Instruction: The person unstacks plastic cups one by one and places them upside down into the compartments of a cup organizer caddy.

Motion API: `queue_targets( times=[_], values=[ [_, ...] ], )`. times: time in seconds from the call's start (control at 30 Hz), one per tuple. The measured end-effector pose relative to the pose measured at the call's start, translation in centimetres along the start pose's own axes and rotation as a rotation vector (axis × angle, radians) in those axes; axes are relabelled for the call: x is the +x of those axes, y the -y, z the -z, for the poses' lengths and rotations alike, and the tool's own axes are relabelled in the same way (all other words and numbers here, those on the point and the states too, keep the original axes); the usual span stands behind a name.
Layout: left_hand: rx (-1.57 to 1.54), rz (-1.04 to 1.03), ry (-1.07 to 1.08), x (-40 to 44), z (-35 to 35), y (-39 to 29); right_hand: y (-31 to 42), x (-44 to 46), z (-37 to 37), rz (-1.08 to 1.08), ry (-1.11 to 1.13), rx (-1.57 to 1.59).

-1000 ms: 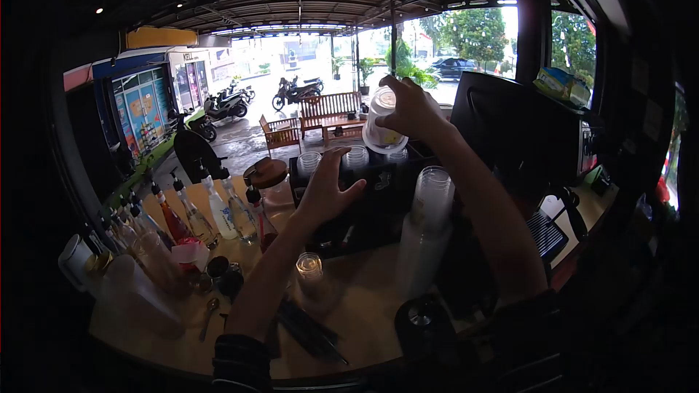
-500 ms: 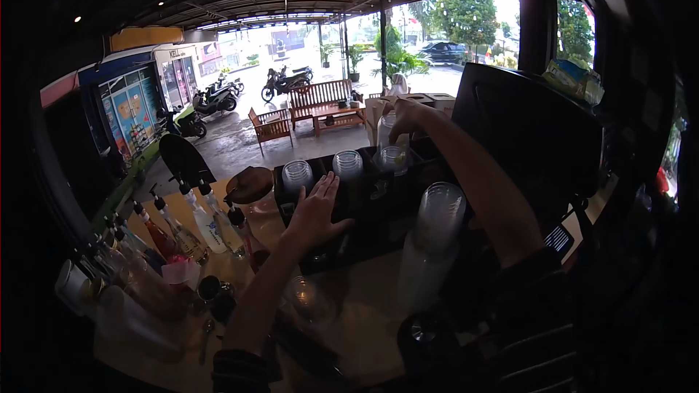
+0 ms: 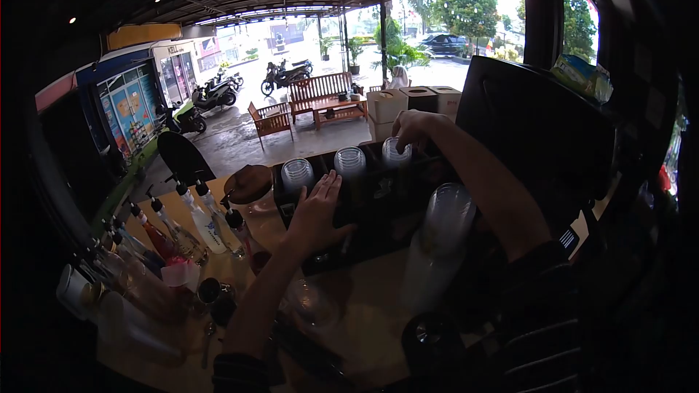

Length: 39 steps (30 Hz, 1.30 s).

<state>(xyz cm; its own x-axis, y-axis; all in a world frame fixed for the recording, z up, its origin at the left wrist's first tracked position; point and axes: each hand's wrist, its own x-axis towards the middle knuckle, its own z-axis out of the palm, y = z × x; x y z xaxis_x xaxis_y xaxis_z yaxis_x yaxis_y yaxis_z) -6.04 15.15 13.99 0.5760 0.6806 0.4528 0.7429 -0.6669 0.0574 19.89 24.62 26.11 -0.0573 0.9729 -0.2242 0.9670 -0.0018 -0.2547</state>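
A black organizer box [image 3: 364, 193] with several compartments stands on the counter, and clear plastic cups or lids are stacked in it. My right hand [image 3: 413, 128] reaches over its right compartment, fingers curled down around the top of the right cup stack [image 3: 395, 151]. Against the box's front lies my left hand [image 3: 318, 211], fingers stretched flat and thumb out to the side. Just beyond its fingertips are the left cup stack [image 3: 297, 174] and the middle cup stack [image 3: 350, 163]. A tall stack of clear cups [image 3: 448, 211] stands nearer me, below my right forearm.
Pump bottles [image 3: 206, 225] line the counter's left side. A metal jigger [image 3: 210, 290] and a spoon [image 3: 208, 338] lie near them. A round brown wooden piece [image 3: 249, 183] is beside the box. Lidded bins [image 3: 387, 105] stand beyond, and a large black panel [image 3: 531, 135] rises at right.
My right hand has moved down, lowering the clear cup stack deeper into the right compartment. My left hand stays flat against the box. The view has shifted slightly.
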Motion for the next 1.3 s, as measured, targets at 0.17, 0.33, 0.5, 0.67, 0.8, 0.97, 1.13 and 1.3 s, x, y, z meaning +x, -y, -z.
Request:
queue_targets(
  times=[0.17, 0.33, 0.5, 0.67, 0.8, 0.97, 1.13, 1.3],
  values=[
    [-0.007, 0.003, 0.002, 0.0, 0.1, -0.1, -0.1, -0.1, -0.1, 0.01, 0.029, 0.017],
    [-0.003, 0.005, 0.001, 0.0, 0.0, 0.0, 0.2, 1.2, -0.3, -0.019, 0.047, -0.139],
    [-0.018, 0.009, -0.005, 0.0, 0.1, -0.2, 1.0, -1.7, 0.4, 0.077, 0.028, -0.22],
    [0.002, 0.01, -0.011, 0.1, 0.0, -0.2, 1.4, -2.8, 2.0, -0.037, 0.027, -0.306],
    [-0.187, 0.048, 0.038, 0.9, 1.2, 0.3, 3.7, -5.5, 2.8, 0.083, -0.042, -0.206],
    [-0.282, -0.03, -0.2, -2.8, 5.4, -2.1, 9.6, -10.9, -2.8, 0.589, -0.219, -0.52],
    [-0.322, 0.055, -0.269, -11.1, 5.4, -2.5, 13.1, -19.3, -12.5, 0.559, -0.062, -0.342],
    [-0.5, 0.24, -0.273, -19.7, 1.3, -0.6, 10.9, -17.6, -24.5, 0.582, 0.023, 0.065]
  ],
)
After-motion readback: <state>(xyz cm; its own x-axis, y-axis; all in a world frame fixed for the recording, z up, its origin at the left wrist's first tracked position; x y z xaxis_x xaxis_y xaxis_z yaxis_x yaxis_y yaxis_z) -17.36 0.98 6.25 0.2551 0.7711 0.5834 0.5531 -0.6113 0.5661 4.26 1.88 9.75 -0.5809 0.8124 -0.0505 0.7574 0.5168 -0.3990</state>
